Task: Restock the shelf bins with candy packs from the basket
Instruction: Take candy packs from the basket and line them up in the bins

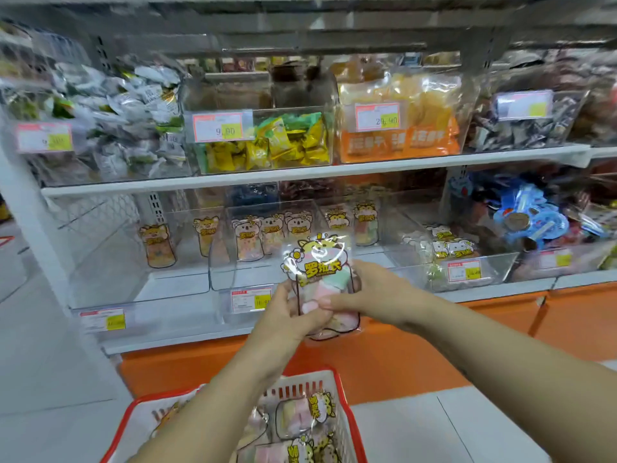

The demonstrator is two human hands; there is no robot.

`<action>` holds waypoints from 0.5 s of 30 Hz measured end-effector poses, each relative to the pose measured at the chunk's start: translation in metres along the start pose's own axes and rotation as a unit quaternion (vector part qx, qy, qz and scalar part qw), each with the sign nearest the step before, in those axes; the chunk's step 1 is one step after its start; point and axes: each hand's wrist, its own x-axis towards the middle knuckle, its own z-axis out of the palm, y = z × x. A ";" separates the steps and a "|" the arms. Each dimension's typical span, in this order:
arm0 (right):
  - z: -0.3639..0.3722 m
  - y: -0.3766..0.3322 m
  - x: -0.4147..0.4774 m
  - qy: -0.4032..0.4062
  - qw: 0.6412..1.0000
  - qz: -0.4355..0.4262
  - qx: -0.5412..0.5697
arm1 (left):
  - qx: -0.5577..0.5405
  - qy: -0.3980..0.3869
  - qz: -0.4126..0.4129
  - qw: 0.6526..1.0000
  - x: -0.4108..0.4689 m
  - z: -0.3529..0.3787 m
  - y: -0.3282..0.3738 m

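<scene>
Shop shelving with clear bins fills the background, and before it one candy pack [322, 282] is held upright in both hands, just in front of the middle bin [233, 265] of the lower shelf and above the basket [350, 412]. The pack is clear, printed with a cartoon animal and yellow lettering, and pink, green and white pieces are seen inside it. Its lower left edge is gripped by the left hand [287, 315], whose fingers are curled round it; its right side is pinched by the right hand [370, 295], with the thumb laid across the front. Several like packs are stood upright at the back of the middle bin, and a price tag [250, 299] is fixed to its front wall. Two more packs are stood in the left bin [110, 262], while in the right bin [494, 272] a few are laid flat. The basket, white with a red rim, is seen at the bottom edge, partly crossed by the left forearm, and more packs [303, 416] are lying in it. Below the lower shelf an orange panel [367, 355] is seen. On the upper shelf [300, 173] bins are filled with yellow and green sweets [267, 145], orange bags [400, 142] and silver-wrapped sweets [127, 111], and blue packets [527, 215] are piled at the far right of the lower shelf
</scene>
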 end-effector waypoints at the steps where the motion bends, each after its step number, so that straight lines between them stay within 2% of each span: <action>1: -0.008 0.000 0.002 0.016 0.999 -0.001 -0.033 | 0.000 -0.001 -0.003 1.000 0.008 0.002 0.004; 3: -0.022 0.004 0.004 0.045 0.998 -0.015 -0.046 | 0.002 -0.007 -0.016 1.000 0.025 0.005 0.012; 7: -0.049 0.019 0.013 0.073 0.995 -0.055 0.034 | 0.078 0.011 0.009 0.997 0.059 0.023 0.038; 11: -0.077 0.032 0.038 0.185 0.981 -0.064 0.005 | 0.193 0.031 0.074 0.978 0.100 0.056 0.065; 13: -0.093 0.042 0.047 0.225 0.972 -0.056 -0.040 | 0.201 0.022 0.075 0.976 0.126 0.073 0.068; 15: -0.108 0.056 0.054 0.256 0.948 -0.016 -0.190 | 0.202 0.003 0.052 0.978 0.150 0.089 0.061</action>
